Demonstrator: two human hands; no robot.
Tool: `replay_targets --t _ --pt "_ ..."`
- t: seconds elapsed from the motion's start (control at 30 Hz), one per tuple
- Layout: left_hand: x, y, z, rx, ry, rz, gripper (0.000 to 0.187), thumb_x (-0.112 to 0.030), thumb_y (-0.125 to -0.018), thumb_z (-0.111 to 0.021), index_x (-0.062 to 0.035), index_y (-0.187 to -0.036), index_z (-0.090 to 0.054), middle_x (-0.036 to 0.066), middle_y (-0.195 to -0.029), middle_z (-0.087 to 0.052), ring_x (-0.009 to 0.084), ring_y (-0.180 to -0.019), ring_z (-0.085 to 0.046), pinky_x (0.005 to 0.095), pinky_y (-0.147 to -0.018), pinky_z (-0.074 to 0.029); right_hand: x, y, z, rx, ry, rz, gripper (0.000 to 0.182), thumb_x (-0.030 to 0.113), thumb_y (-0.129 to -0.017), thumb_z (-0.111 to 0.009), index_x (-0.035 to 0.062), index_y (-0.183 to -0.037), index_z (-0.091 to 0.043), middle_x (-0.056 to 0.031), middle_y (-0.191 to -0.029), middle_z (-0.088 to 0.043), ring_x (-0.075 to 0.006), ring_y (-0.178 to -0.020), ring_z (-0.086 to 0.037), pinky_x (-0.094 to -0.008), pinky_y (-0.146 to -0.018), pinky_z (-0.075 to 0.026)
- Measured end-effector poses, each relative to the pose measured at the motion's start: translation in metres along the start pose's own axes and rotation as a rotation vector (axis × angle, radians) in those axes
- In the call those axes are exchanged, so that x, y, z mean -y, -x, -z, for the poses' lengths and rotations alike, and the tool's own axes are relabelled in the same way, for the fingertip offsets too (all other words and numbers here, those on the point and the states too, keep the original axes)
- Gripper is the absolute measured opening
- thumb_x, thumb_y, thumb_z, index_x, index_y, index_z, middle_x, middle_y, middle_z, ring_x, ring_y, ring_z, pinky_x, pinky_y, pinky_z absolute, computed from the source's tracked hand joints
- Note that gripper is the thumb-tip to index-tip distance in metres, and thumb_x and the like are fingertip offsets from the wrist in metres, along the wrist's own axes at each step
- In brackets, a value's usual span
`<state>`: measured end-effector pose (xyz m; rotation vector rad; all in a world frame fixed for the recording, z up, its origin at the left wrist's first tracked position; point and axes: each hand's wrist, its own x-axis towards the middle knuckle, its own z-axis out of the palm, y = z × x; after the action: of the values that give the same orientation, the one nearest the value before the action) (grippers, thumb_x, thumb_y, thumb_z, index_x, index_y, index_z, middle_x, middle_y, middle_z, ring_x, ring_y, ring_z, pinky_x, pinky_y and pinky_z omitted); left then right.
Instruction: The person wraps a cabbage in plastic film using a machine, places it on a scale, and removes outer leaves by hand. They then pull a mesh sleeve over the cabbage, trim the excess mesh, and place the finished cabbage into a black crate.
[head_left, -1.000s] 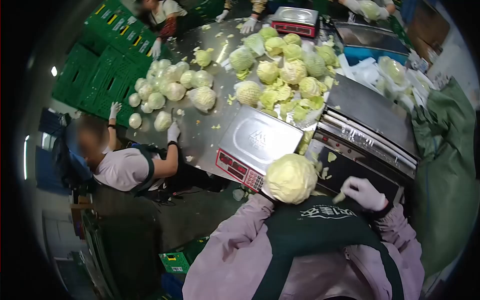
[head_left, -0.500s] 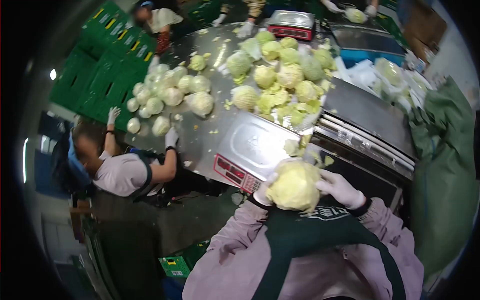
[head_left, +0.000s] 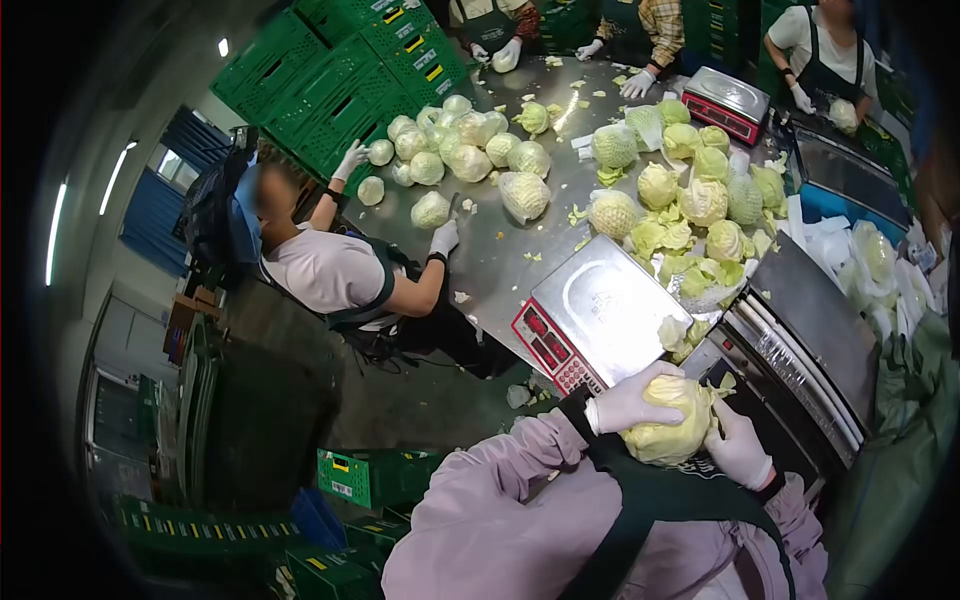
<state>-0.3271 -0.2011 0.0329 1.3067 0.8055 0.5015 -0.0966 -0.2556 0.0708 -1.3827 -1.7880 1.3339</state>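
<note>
A pale yellow-green cabbage (head_left: 668,425) is held close to my apron, beside the wrapping machine. My left hand (head_left: 637,399), in a white glove, is wrapped over its left and upper side. At its right side my right hand (head_left: 738,448), also gloved, has its fingers closed on a leaf edge. Just beyond my left hand lies a scale (head_left: 612,305) with a bare metal plate and a red display. Loose leaves lie at the scale's right corner.
Many cabbages, several in net sleeves, lie on the metal table (head_left: 480,270). A co-worker (head_left: 330,270) stands at the left. More people work along the far side. Green crates (head_left: 340,95) are stacked behind. A roller wrapping machine (head_left: 800,370) and green sack (head_left: 890,460) are at right.
The view has swung left, so the scene sits further right. My left hand has moved over the cabbage's top, and my right hand has moved down to a leaf at its side.
</note>
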Motion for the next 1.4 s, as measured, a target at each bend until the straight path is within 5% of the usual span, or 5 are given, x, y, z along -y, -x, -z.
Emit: replay_targets --t 0.5,0.97,1.03,1.1,1.4 --pt "0.039 0.010 0.003 -0.126 0.241 -0.003 0.051 -0.015 -0.085 -0.066 -0.0044 -0.130 -0.044 0.009 -0.122 -0.053 0.0170 -0.114 -0.051 0.0330 -0.099 -0.041 -0.042 -0.028 -0.016 -0.010 -0.052 -0.085 0.035 0.011 -0.082 -0.047 0.0037 -0.113 -0.061 -0.0239 -0.103 -0.063 -0.0395 -0.097 -0.061 -0.0399 -0.084 -0.050" --pt "0.111 0.014 0.019 0.013 1.290 0.083 0.105 -0.082 -0.076 -0.042 -0.0054 -0.146 -0.027 0.021 -0.144 -0.038 0.0386 -0.130 -0.041 0.0533 -0.108 -0.034 -0.133 -0.040 -0.015 -0.044 0.031 -0.323 0.037 0.002 -0.078 -0.051 0.0022 -0.113 -0.062 -0.0236 -0.100 -0.065 -0.0372 -0.095 -0.064 -0.0366 -0.083 -0.051" --pt "0.061 0.009 0.007 -0.114 0.790 0.201 0.098 -0.069 -0.078 -0.055 -0.0040 -0.145 -0.027 0.020 -0.143 -0.038 0.0352 -0.132 -0.040 0.0506 -0.108 -0.037 -0.125 -0.052 -0.002 -0.120 0.174 -0.043 0.036 0.004 -0.082 -0.054 -0.0004 -0.117 -0.059 -0.0219 -0.103 -0.066 -0.0319 -0.095 -0.065 -0.0345 -0.085 -0.051" --pt "0.075 0.006 0.015 0.333 1.483 -0.118 0.108 -0.085 -0.074 -0.038 -0.0052 -0.147 -0.026 0.022 -0.147 -0.032 0.0405 -0.133 -0.037 0.0551 -0.109 -0.032 -0.114 -0.077 0.008 -0.345 -0.148 0.065 0.037 0.009 -0.086 -0.058 -0.0022 -0.121 -0.055 -0.0180 -0.105 -0.066 -0.0242 -0.095 -0.065 -0.0318 -0.086 -0.050" --pt "0.020 -0.005 0.029 0.261 0.772 0.004 0.114 -0.060 -0.065 -0.077 0.0024 -0.143 -0.023 0.020 -0.138 -0.040 0.0305 -0.129 -0.043 0.0429 -0.108 -0.035 0.014 -0.062 0.039 0.016 -0.068 0.166 0.042 0.025 -0.082 -0.071 0.0018 -0.115 -0.063 -0.0138 -0.093 -0.066 -0.0209 -0.084 -0.063 -0.0317 -0.075 -0.050"
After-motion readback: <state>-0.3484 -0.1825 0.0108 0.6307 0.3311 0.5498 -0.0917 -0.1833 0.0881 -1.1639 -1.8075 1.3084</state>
